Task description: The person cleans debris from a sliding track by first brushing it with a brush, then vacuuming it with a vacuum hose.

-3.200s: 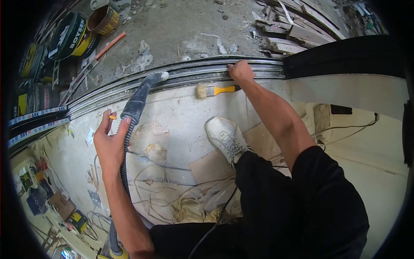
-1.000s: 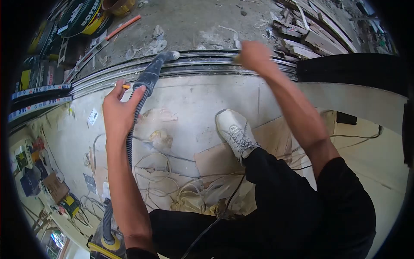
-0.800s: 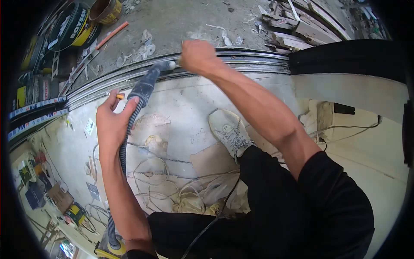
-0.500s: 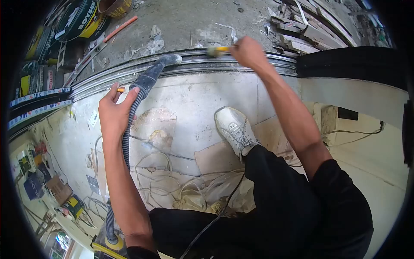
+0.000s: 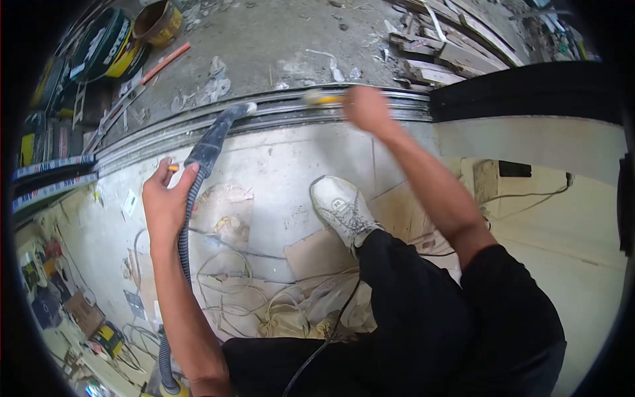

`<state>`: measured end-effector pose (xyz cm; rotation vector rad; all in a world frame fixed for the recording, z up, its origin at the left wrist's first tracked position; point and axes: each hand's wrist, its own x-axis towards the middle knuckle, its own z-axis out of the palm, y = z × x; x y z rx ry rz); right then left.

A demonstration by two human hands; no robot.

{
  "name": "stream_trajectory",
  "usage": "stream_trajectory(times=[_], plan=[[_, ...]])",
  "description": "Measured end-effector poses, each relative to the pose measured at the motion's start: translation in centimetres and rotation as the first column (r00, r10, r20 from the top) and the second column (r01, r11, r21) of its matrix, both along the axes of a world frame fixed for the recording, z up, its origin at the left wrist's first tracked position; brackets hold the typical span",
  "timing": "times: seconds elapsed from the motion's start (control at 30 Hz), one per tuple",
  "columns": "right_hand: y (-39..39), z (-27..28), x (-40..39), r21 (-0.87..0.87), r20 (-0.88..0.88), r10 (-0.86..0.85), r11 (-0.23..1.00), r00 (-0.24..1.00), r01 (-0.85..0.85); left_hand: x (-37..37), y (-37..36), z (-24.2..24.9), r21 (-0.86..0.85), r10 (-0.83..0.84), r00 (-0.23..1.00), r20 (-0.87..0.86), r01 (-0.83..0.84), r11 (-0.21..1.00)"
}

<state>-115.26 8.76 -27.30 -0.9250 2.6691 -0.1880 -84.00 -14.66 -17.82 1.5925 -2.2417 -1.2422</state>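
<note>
Brush point(image 5: 322, 99) swung left, lies along track point(image 5: 278, 112).

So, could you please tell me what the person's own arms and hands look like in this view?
Both arms are bare from the upper arm down, with no gloves on the left hand or the right hand. No watch, ring or wristband shows on either. The right arm emerges from a short black sleeve. The right hand is motion-blurred, so its fingers cannot be made out clearly.

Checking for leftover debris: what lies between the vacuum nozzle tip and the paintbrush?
In the head view, only bare metal door track separates nozzle from paintbrush.
</note>
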Motion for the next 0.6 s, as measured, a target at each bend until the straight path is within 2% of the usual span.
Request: stream_trajectory(times=[0.07, 0.13, 0.17, 0.23, 0.33, 0.4, 0.43, 0.5, 0.57, 0.6], plan=[[6.0, 2.3, -4.1, 0.12, -0.058, -0.186, 0.974, 0.981, 0.192, 0.1, 0.1, 0.3, 0.074, -0.014, 1.0, -0.023, 0.015, 0.997], [8.5, 2.7, -6.4, 0.238, -0.268, -0.202, 0.933, 0.942, 0.268, -0.2, 0.2, 0.5, 0.095, -0.02, 1.0, -0.024, 0.022, 0.995], [8.3, 2.9, -6.7, 0.24, -0.273, -0.206, 0.931, 0.94, 0.274, -0.5, 0.4, 0.7, 0.088, -0.022, 0.999, -0.03, 0.025, 0.996], [4.1, 5.5, -4.5, 0.309, -0.131, -0.145, 0.934, 0.981, 0.179, -1.0, 0.6, 0.9, 0.081, -0.037, 0.999, -0.036, 0.04, 0.996], [-0.1, -0.4, -2.3, 0.132, -0.161, 0.117, 0.987, 0.98, -0.096, -1.4, 0.7, 1.0, 0.067, -0.074, 0.997, -0.022, 0.075, 0.995], [-2.7, 0.4, 0.3, 0.022, -0.123, 0.063, 0.998, 0.99, -0.06, -1.3, 0.5, 0.8, 0.064, -0.045, 0.998, -0.037, 0.047, 0.997], [-2.7, 0.5, 0.5, 0.029, -0.13, 0.057, 0.998, 0.99, -0.054, -1.3, 0.2, 0.4, 0.061, -0.044, 0.997, -0.06, 0.048, 0.997], [-2.5, 0.4, 0.4, -0.033, -0.022, 0.03, 0.999, 0.999, -0.03, -1.4, 0.2, 0.6, 0.071, -0.044, 0.997, -0.063, 0.048, 0.996], [1.0, -0.1, -0.8, -0.051, 0.061, -0.012, 0.999, 0.998, 0.015, -1.7, 0.2, 1.5, 0.078, -0.045, 0.999, -0.031, 0.047, 0.996], [3.3, 0.0, -2.5, 0.033, 0.056, -0.029, 0.999, 0.998, 0.027, -1.8, 0.3, 1.5, 0.078, -0.035, 0.999, -0.03, 0.037, 0.996]])
